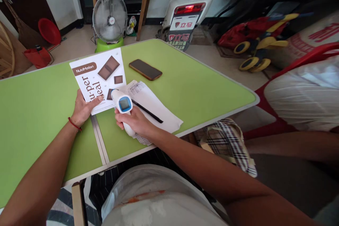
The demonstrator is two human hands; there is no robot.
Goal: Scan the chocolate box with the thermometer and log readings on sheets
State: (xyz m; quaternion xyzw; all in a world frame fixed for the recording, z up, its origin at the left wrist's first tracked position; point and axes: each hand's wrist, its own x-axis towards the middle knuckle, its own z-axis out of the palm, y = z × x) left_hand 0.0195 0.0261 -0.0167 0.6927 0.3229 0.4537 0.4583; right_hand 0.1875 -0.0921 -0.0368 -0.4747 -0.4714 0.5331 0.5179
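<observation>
My left hand (pixel 84 107) grips the lower left corner of a white NutriMotion box (pixel 102 67) printed with chocolate pieces, held tilted up above the table, its thumb across the front. In my right hand (pixel 135 120) is a white infrared thermometer (pixel 122 96) with a blue-rimmed screen, my fingers wrapped round its handle. Its front end is close to the lower right part of the box; whether they touch I cannot tell. Beneath the thermometer lie sheets of paper (pixel 161 107) with handwriting, and a black pen (pixel 148 111) rests on them. The screen's reading is too small to make out.
A smartphone (pixel 145 69) lies face up on the green folding table (pixel 196 81), beyond the papers. Behind the table stand a fan (pixel 109 17) and a white scooter (pixel 185 10). Another person (pixel 304 91) sits at the right, beside a plaid bag (pixel 227 141).
</observation>
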